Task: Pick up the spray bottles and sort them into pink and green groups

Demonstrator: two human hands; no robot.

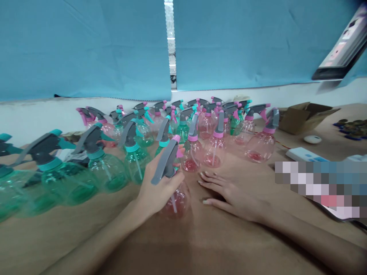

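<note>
My left hand point(156, 187) is wrapped round the neck of a pink spray bottle point(179, 204) with a grey and pink trigger head. The bottle stands close to upright on the brown table point(200, 244), its collar hidden by my fingers. To its right, my right hand point(223, 191) lies palm down with fingers stretched out, holding nothing. Just beyond the hands stand two more pink spray bottles, a nearer one point(192, 154) and one to its right point(213, 152). Green spray bottles point(107, 172) with grey and teal heads line up on the left.
Many more pink and green spray bottles point(206, 124) crowd the back, near the white wall and blue covering point(243, 46). On the right are an open cardboard box point(304, 118), a white mouse-shaped object point(312, 139), a white and blue box point(306, 154) and a blurred-out patch.
</note>
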